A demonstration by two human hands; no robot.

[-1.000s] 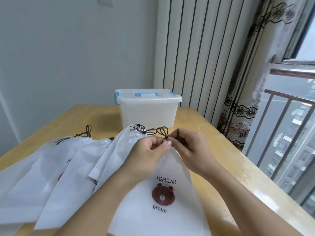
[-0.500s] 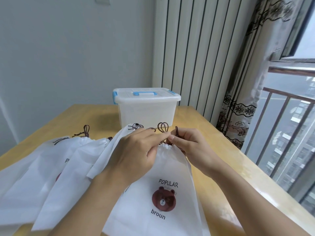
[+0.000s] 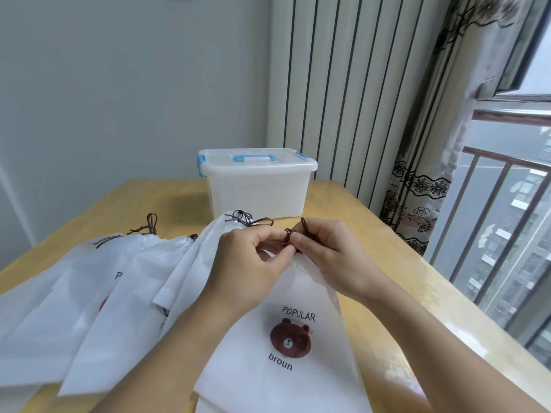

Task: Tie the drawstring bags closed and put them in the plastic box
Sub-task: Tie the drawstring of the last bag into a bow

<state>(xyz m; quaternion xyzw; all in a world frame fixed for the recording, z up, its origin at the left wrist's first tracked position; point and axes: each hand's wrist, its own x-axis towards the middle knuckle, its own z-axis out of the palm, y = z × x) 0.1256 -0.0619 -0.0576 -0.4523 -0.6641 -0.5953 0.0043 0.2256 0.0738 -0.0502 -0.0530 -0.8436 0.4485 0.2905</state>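
At the gathered mouth of the nearest bag, both hands work the brown drawstring (image 3: 287,236). The left hand (image 3: 253,263) has thumb and forefinger closed on the cord just left of the knot; the right hand (image 3: 325,251) pinches it from the other side, with a loop of cord standing up above its fingers. The fingertips nearly touch.

Most likely to go wrong, I judge, is the thin, slick cord slipping out of one pinch before the knot is drawn tight, leaving a loose tie that opens when the bag is lifted. Pulling unevenly could also jam the knot off-centre or tug the light bag across the tabletop into its neighbours. The plastic box (image 3: 258,186) has its lid on and its blue latches down, so nothing can go in until it is opened.

The drawstring bag (image 3: 286,338) is white, thin and flat, printed with a brown bear's face and the words POPULAR and broun. It lies near the front edge of the tabletop (image 3: 387,263), its neck pointing toward the box near the far edge. More white bags (image 3: 89,293) overlap to its left toward the left edge, their brown cords showing at the necks.
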